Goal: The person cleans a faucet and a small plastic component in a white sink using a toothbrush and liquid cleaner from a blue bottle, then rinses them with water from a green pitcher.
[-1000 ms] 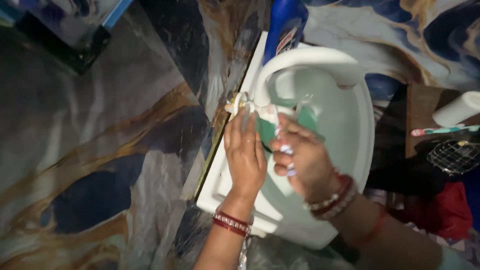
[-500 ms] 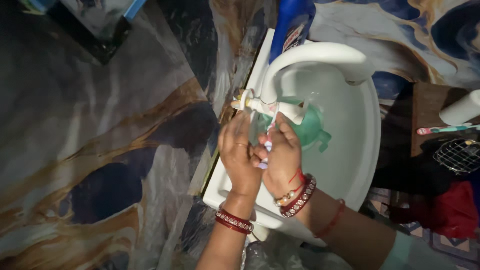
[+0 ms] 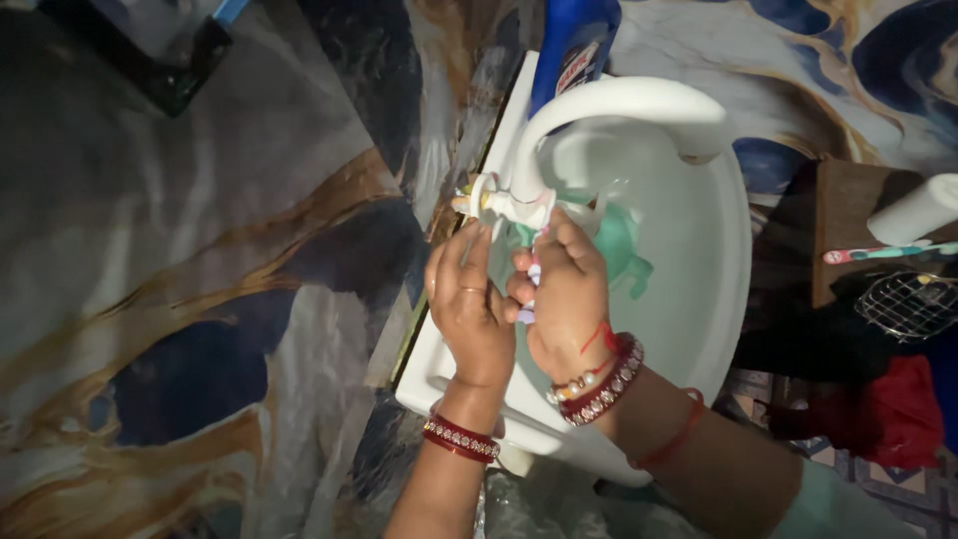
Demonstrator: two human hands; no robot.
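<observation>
My left hand (image 3: 469,309) and my right hand (image 3: 567,299) are pressed together over the near left side of a white wash basin (image 3: 736,260), just below the base of a white curved tap (image 3: 619,100). The left hand's fingers are stretched out flat, pointing at the tap's small handle (image 3: 477,198). The right hand's fingers curl against the left palm, nails showing. A green soft thing (image 3: 627,240) lies in the basin just beyond the right hand; whether the hand touches it is unclear. Both wrists wear bangles.
A blue bottle (image 3: 574,45) stands at the basin's back edge. To the right, a brown shelf (image 3: 833,220) carries a white roll (image 3: 913,210) and a toothbrush (image 3: 888,253), with a wire mesh (image 3: 913,304) and red cloth (image 3: 893,409) below. Marbled tiles surround the basin.
My right hand has drawn back from the green thing and come against the left hand. The left hand slid slightly down from the tap handle.
</observation>
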